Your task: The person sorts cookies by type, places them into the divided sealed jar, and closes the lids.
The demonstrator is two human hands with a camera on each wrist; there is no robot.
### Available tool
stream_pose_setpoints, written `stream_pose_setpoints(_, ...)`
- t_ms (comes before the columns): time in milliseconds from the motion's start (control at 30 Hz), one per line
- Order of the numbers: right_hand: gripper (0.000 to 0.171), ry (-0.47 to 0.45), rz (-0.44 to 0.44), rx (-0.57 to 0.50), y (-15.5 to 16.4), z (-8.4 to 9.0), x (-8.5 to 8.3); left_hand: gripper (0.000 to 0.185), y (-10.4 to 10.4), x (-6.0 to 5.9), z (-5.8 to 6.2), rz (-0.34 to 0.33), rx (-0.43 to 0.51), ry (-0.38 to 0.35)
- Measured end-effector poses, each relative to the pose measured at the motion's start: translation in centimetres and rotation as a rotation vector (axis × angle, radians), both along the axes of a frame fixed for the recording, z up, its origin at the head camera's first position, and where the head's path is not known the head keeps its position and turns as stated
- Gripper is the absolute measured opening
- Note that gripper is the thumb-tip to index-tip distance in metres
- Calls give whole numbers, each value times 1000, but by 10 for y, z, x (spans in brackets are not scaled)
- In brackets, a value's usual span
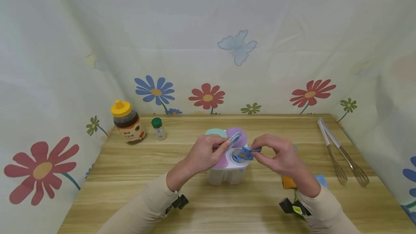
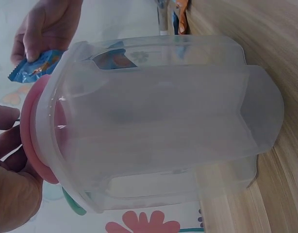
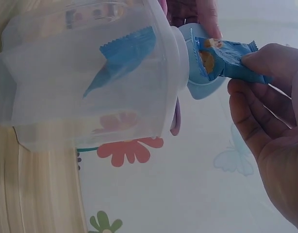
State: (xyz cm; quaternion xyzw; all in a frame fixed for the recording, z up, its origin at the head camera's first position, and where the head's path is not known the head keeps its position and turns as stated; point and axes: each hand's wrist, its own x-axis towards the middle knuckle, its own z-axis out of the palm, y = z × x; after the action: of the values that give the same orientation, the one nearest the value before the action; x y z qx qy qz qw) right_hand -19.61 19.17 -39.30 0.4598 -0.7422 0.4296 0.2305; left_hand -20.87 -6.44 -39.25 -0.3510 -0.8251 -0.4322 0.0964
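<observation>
A translucent storage box (image 1: 225, 177) with a white top and pastel lids stands mid-table. My left hand (image 1: 203, 153) pinches its light blue lid (image 1: 235, 138) between thumb and forefinger, and that lid is tilted up. Beneath it the round opening shows. A blue snack packet (image 1: 246, 153) is pinched at one end by my right hand (image 1: 282, 154), its other end over the opening. Through the wall in the right wrist view, another blue packet (image 3: 124, 56) lies inside the box. The pink lid (image 2: 33, 131) lies close by my left fingers.
Orange (image 1: 288, 182) and light blue packets (image 1: 321, 180) lie partly hidden under my right wrist. Metal tongs (image 1: 341, 154) rest at the right. At the back left stand a yellow-capped bottle of dark syrup (image 1: 130, 127) and a green-capped shaker (image 1: 158, 130). A flowered curtain (image 1: 195, 46) hangs behind.
</observation>
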Motion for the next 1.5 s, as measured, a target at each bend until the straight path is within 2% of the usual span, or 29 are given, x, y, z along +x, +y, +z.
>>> stream_pose_setpoints(233, 41, 47, -9, -34, -5, -5, -6, 17, 0, -1, 1, 9, 0, 23)
stream_pose_setpoints(400, 41, 40, -8, -50, -8, -9, -6, 18, -1, 0, 1, 5, -7, 0)
stream_pose_setpoints(600, 36, 14, -3, -19, -9, -17, -8, 18, 0, 0, -1, 8, -3, 21)
stream_pose_setpoints(967, 27, -43, -66, 99, -8, -24, -11, 18, 1, 0, -1, 8, 1, 37)
stream_pose_setpoints(1200, 24, -82, -55, 163, -7, -21, -12, 20, 1, -2, -3, 12, 1, 54)
stream_pose_setpoints(1333, 21, -60, -45, 218, -7, -16, -12, 20, 1, -2, -3, 11, 4, 57)
stream_pose_setpoints(1500, 18, 34, -19, 321, -10, -11, -13, 20, 1, -3, -3, 15, 2, 50)
